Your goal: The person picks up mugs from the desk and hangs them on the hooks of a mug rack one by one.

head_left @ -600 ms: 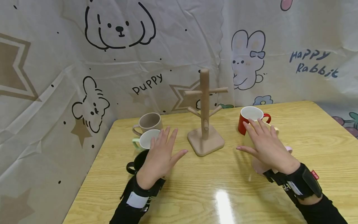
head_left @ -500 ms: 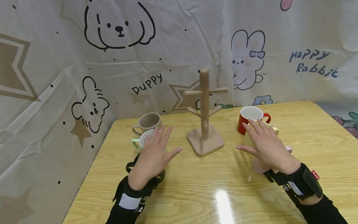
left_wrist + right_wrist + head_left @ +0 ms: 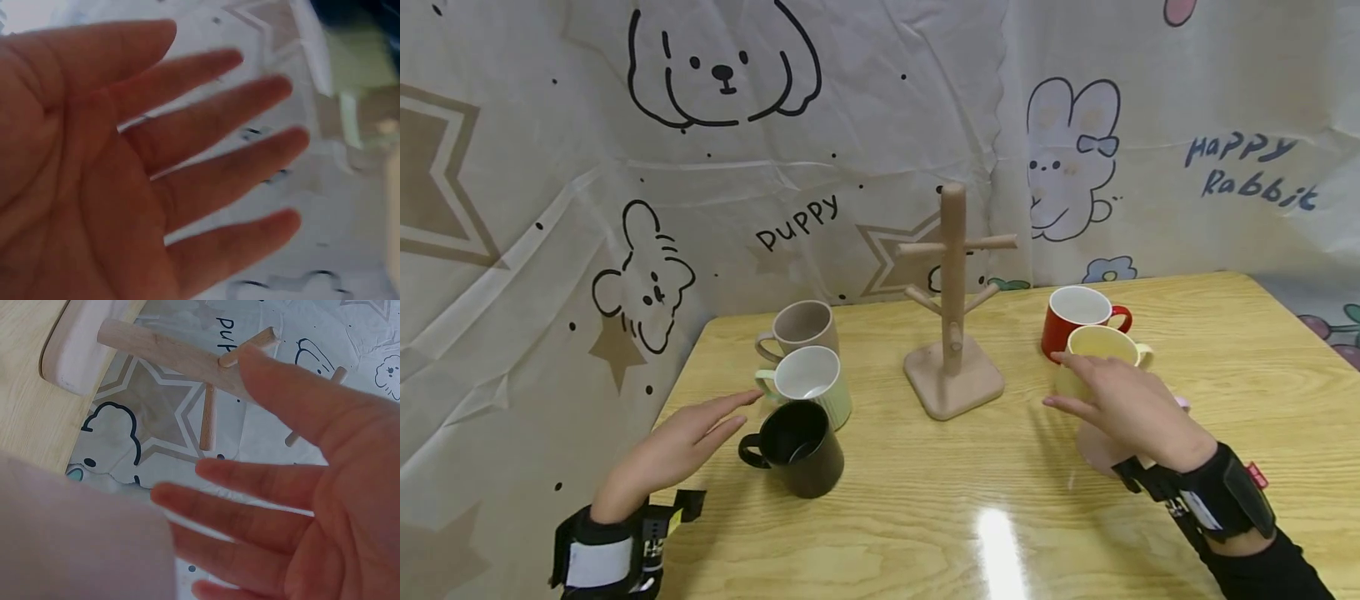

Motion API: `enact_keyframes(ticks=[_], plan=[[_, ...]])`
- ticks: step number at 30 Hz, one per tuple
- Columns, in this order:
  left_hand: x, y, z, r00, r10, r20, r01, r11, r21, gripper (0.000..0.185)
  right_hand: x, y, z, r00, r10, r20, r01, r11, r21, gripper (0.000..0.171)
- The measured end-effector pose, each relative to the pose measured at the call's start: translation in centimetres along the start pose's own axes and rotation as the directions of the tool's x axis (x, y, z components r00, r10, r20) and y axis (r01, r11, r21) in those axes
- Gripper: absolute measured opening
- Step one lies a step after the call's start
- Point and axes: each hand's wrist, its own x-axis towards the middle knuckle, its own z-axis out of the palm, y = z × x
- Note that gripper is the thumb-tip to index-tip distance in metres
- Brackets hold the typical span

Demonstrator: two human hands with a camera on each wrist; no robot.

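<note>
- The left grip (image 3: 681,446), a person's bare hand, has moved from over the glossy black mug (image 3: 808,462) to its left, just beside it, and now shows thumb-side on rather than with fanned fingers.
- The black mug and the pale green ribbed mug (image 3: 831,392) behind it, both partly covered earlier, are in full sight or nearly so.
- The right grip (image 3: 1138,408), also bare, has turned, uncovering more of the pale yellow mug (image 3: 1093,343) and red mug with white inside (image 3: 1063,333).
</note>
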Motion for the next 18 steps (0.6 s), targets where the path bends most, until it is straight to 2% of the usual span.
enact_keyframes(ticks=[4, 7, 9, 13, 16, 18], plan=[[-0.3, -2.4, 0.8, 0.995, 0.041, 0.09, -0.04, 0.999, -0.01, 0.04, 0.0, -0.1, 0.1, 0.999, -0.032, 0.004, 0.032, 0.999, 0.018, 0.053], [0.0, -3.3, 1.7, 0.993, 0.029, 0.116, -0.028, 1.0, -0.007, 0.037, 0.1, -0.1, 0.2, 0.999, -0.05, 0.0, 0.05, 0.998, 0.022, 0.051], [0.3, -3.5, 2.3, 0.995, 0.018, 0.102, -0.017, 1.0, -0.01, 0.029, 0.1, -0.1, 0.3, 0.999, -0.049, 0.005, 0.049, 0.999, 0.024, 0.051], [1.3, -3.6, 3.0, 0.996, 0.043, 0.077, -0.045, 0.999, 0.018, 0.013, 0.1, -0.1, 0.3, 0.999, -0.026, 0.037, 0.025, 0.999, 0.025, 0.052], [1.8, -3.5, 3.0, 0.99, 0.102, 0.094, -0.106, 0.994, 0.039, 0.007, 0.0, 0.0, 0.3, 0.999, -0.016, 0.052, 0.014, 1.0, 0.026, 0.052], [1.9, -3.3, 2.8, 0.987, 0.112, 0.113, -0.117, 0.992, 0.037, 0.005, 0.0, 0.0, 0.3, 0.998, -0.014, 0.055, 0.013, 1.0, 0.025, 0.052]])
